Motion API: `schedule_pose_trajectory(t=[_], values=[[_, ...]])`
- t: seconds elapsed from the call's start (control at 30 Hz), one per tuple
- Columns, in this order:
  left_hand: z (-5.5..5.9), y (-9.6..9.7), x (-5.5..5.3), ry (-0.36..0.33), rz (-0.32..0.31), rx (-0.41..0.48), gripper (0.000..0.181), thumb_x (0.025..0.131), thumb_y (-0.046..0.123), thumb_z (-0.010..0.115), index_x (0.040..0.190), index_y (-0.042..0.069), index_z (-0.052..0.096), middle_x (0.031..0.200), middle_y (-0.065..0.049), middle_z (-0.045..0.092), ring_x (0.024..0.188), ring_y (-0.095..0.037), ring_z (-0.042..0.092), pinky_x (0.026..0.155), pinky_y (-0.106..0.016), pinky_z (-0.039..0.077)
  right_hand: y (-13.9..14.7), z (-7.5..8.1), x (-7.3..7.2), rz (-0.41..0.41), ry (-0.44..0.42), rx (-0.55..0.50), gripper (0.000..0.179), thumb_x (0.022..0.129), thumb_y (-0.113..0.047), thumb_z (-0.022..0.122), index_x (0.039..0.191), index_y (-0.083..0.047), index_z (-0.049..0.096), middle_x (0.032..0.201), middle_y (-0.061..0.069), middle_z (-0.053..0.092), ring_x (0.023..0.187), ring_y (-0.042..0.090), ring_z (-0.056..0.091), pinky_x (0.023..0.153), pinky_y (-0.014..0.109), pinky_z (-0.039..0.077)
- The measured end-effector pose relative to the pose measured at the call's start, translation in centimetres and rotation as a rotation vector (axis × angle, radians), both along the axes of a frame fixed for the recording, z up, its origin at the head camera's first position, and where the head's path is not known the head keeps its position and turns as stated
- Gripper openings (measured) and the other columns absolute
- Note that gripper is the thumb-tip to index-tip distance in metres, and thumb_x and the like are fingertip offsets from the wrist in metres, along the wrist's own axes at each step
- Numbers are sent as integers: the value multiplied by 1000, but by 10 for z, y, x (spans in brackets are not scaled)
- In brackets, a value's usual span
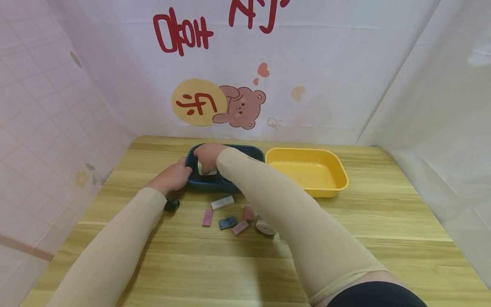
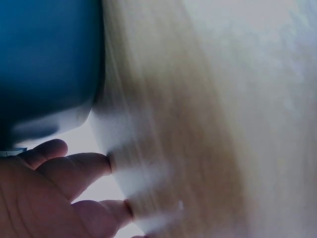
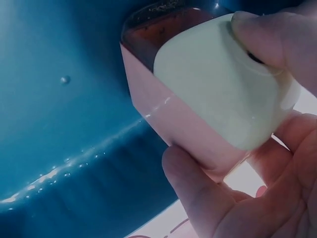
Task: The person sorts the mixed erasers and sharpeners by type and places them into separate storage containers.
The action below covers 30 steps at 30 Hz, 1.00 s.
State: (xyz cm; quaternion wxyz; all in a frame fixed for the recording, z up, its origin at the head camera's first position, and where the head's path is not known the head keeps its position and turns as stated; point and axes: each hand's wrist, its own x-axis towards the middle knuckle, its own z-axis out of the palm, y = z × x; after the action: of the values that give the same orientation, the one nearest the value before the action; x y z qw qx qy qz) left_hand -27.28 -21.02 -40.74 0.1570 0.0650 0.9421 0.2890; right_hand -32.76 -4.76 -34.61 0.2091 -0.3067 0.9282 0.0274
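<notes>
My right hand (image 1: 209, 157) reaches into the left part of a dark blue plastic tray (image 1: 207, 186). In the right wrist view, it grips what looks like a pencil sharpener (image 3: 208, 84), with the thumb on its cream rounded face by a dark hole and fingers under its pink side. A dark see-through part shows at the far side. Against the tray's left end rests my left hand (image 1: 174, 177). Its fingers (image 2: 79, 171) stretch out beside the blue wall in the left wrist view; the thumb's hold on the rim is unclear.
In front of the tray lie a white eraser (image 1: 222, 202), pink erasers (image 1: 207, 218), a blue-grey block (image 1: 228, 223) and a round grey-white thing (image 1: 265, 227) with a centre hole. A yellow tray (image 1: 337, 187) adjoins the blue one. A cloth wall (image 1: 322, 106) stands behind the table.
</notes>
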Motion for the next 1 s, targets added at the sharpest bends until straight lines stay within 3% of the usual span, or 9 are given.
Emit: schedule_pose_trajectory(t=[0.53, 0.87, 1.0], values=[[-4, -1, -3, 16, -5, -4, 61, 109, 29, 25, 162, -2, 22, 157, -34, 44, 145, -47, 46, 121, -62, 35, 10, 7, -2, 71, 31, -35, 86, 93, -37, 76, 165, -19, 32, 160, 1, 51, 134, 15, 54, 123, 34, 40], [-5, -1, -6, -4, 0, -26, 64, 110, 31, 25, 164, -3, 17, 163, -31, 37, 151, -46, 39, 125, -63, 30, 48, 38, -1, 44, 35, -138, 79, 99, -48, 63, 166, -21, 32, 167, -1, 42, 151, 18, 44, 127, 39, 34], [-4, 0, -6, -25, 15, -30, 66, 110, 32, 25, 165, -2, 14, 166, -30, 33, 152, -45, 38, 126, -63, 28, 69, 45, -1, 40, 49, -150, 79, 99, -49, 66, 165, -19, 34, 168, 0, 41, 151, 20, 44, 128, 41, 33]])
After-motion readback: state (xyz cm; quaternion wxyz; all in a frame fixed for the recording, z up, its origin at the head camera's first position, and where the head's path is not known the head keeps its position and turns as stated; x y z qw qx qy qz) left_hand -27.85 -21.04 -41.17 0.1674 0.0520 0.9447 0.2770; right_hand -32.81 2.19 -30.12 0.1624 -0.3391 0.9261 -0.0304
